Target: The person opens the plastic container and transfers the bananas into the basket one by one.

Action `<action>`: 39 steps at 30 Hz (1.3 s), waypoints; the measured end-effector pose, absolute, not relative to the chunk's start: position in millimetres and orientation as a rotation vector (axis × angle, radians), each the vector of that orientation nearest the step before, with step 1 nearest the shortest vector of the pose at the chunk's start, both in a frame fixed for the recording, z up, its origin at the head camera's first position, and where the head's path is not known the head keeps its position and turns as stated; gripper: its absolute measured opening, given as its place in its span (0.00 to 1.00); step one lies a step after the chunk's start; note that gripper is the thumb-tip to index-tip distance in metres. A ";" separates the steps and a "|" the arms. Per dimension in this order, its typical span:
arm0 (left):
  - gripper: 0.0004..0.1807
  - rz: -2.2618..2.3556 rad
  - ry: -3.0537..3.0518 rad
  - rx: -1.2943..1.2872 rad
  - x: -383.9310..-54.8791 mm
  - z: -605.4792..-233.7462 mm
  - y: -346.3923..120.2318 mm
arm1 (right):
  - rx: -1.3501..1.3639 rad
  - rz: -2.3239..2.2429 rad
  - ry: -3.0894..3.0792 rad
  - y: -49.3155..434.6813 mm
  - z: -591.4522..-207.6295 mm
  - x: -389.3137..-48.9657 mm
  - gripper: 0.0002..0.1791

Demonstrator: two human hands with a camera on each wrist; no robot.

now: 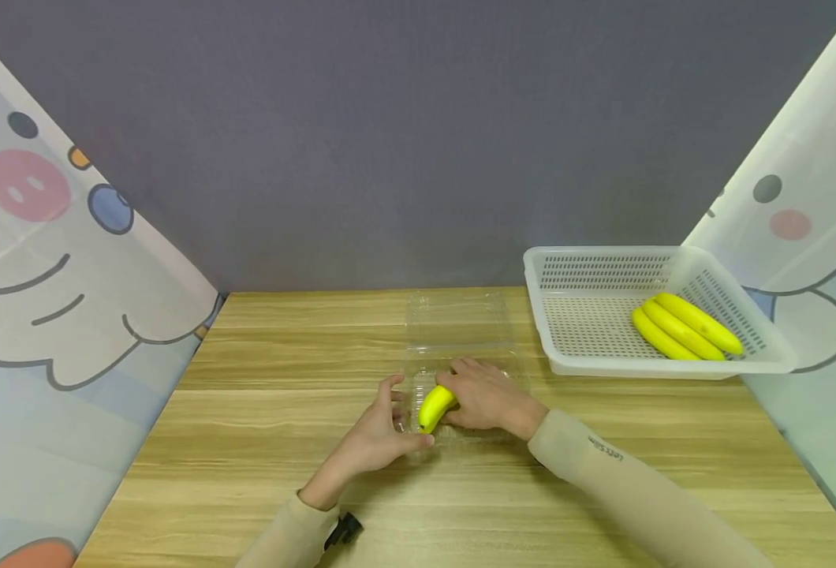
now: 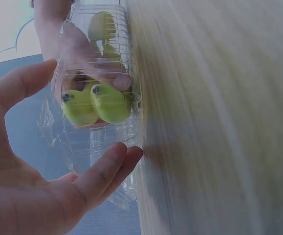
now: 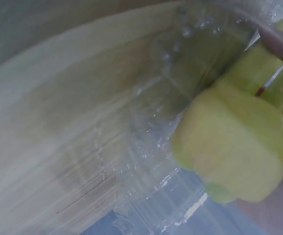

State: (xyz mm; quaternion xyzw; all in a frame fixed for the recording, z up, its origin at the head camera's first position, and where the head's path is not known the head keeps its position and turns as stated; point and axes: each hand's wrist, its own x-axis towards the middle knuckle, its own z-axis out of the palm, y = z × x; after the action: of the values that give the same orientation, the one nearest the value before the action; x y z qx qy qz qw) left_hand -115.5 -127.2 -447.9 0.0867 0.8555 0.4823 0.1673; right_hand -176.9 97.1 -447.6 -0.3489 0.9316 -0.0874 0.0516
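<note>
A clear plastic clamshell box (image 1: 418,367) lies on the table with its lid (image 1: 460,322) folded back. My right hand (image 1: 485,394) reaches into its base and grips yellow bananas (image 1: 435,408). Two dark-tipped banana ends (image 2: 110,104) show side by side through the box wall in the left wrist view, with right-hand fingers around them. Close up in the right wrist view are the blunt yellow ends of the bananas (image 3: 234,142). My left hand (image 1: 375,438) spans the box's left end, thumb and fingers spread wide, fingertips (image 2: 116,152) right at the clear wall.
A white perforated basket (image 1: 553,347) stands at the back right, with several bananas (image 1: 684,327) in its right side. A grey panel (image 1: 390,158) rises behind the wooden table (image 1: 262,442), and cartoon-printed sheets (image 1: 70,260) flank it. A small black object (image 1: 343,530) sits by my left sleeve.
</note>
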 end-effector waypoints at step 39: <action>0.62 1.381 2.428 0.273 -116.1 -449.5 -128.3 | -1.131 -0.203 2.895 99.8 -447.5 -181.4 0.28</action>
State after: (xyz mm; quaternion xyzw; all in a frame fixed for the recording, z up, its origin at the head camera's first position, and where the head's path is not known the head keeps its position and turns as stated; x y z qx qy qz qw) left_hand -116.1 -128.3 -449.5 0.0959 0.8530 0.4852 0.1665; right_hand -181.4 99.8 -447.5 -0.3632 0.9293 -0.0651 0.0135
